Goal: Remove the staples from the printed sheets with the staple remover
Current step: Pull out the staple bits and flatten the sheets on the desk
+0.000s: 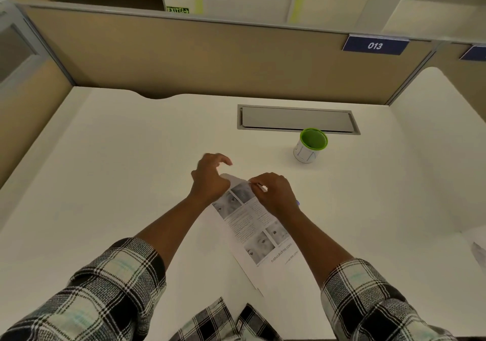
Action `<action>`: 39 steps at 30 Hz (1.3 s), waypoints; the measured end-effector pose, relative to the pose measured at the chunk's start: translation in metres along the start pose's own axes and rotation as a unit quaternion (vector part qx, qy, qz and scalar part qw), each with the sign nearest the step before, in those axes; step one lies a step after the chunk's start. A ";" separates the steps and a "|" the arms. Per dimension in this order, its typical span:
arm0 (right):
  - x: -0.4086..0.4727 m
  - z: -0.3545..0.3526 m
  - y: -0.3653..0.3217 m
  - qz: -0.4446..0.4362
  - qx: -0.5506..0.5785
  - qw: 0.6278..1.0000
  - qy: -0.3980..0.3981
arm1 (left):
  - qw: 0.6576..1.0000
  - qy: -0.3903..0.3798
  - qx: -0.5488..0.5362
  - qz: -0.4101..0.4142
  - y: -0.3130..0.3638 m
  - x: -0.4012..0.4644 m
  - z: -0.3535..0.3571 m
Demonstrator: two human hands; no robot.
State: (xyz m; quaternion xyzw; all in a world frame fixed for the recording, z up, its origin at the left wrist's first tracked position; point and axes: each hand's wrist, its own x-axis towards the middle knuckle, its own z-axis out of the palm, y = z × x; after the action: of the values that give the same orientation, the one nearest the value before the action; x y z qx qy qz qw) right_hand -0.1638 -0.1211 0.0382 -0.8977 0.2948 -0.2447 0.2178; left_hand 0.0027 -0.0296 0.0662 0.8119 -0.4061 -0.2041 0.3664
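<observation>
Overhead, a head-worn camera looks down on a pale desk (118, 183) inside a cubicle with tan partition walls (184, 59).

At the lower left of the frame, a forearm in a black-and-white plaid sleeve (100, 296) reaches up toward the centre. Its hand, the left hand (210, 177), sits just left of centre with its heel on the upper left corner of the printed sheets (252, 225). The fingers are loosely curled and lifted off the desk, gripping nothing that can be seen.

The printed sheets lie in the middle of the frame, running diagonally from the centre down toward the lower middle. They carry greyscale photos and blocks of text.

Just right of centre, the right hand (273, 193) rests on the top edge of the sheets. Its fingers are curled and pinch something small and pale at the paper's upper corner; what that item is cannot be told. A bit of purple shows from under the wrist on the right side.

Right of centre and above the hands, a white cup with a green rim and lining (311, 145) stands upright on the desk, well apart from the sheets. Behind it is a grey rectangular hatch (297, 118) set into the desk.

At upper right, a blue tag (374, 45) on the partition reads 013.
</observation>
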 end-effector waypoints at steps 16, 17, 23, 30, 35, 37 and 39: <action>-0.016 0.007 -0.011 -0.180 -0.150 0.972 0.021 | 0.840 -0.100 -0.418 -0.331 0.009 -0.014 -0.005; -0.017 0.005 -0.013 -0.165 -0.120 0.979 0.009 | 0.847 -0.103 -0.412 -0.319 0.008 -0.014 -0.005; -0.006 -0.006 -0.021 -0.102 -0.032 0.994 -0.035 | 0.883 -0.121 -0.360 -0.275 0.006 -0.016 -0.007; 0.007 -0.014 -0.033 -0.057 0.011 0.997 -0.043 | 0.829 -0.168 -0.455 -0.278 0.009 -0.023 -0.011; 0.007 -0.014 -0.035 -0.032 0.008 0.998 -0.055 | 0.840 -0.168 -0.466 -0.220 0.008 -0.026 -0.006; 0.007 -0.013 -0.035 -0.024 0.010 0.998 -0.052 | 0.860 -0.148 -0.445 -0.204 0.005 -0.025 -0.005; 0.006 -0.014 -0.035 -0.016 0.008 0.998 -0.056 | 0.877 -0.136 -0.417 -0.195 0.004 -0.024 -0.004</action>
State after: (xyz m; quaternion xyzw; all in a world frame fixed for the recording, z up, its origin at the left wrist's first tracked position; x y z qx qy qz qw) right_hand -0.1527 -0.1027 0.0704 -0.9127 0.2662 -0.2000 0.2368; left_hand -0.0107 -0.0102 0.0728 0.6108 -0.1625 -0.5302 0.5651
